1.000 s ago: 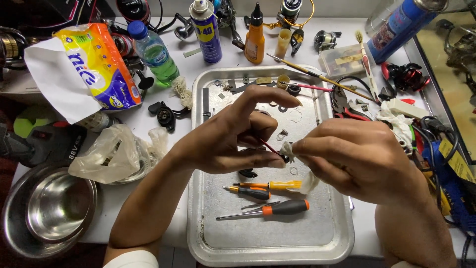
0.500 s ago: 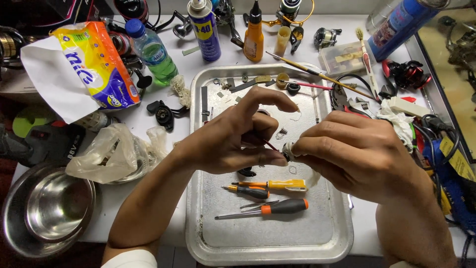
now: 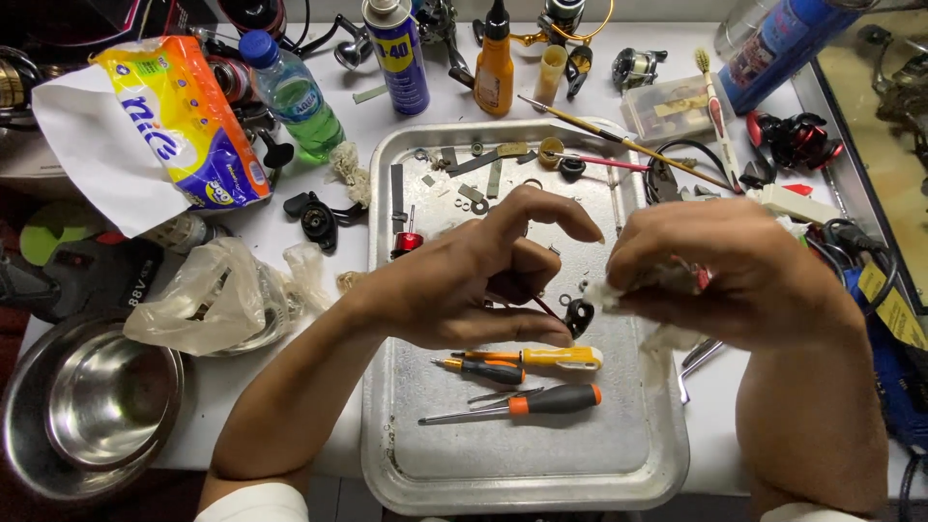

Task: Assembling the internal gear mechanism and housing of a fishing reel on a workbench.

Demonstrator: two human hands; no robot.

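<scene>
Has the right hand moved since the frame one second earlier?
Yes. The right hand has drawn slightly rightward along the metal tray, opening a small gap from the left hand.

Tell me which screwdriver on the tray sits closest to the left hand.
The yellow-handled screwdriver, lying just under the left hand. The small black-and-orange one lies just below it, and the longer black screwdriver with the orange collar lies nearer the tray front.

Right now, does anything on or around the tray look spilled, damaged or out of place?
Nothing spilled or broken that I can see. The metal tray holds scattered small parts and three screwdrivers lying loose. A thin paintbrush rests across the tray's far rim, overhanging it.
</scene>
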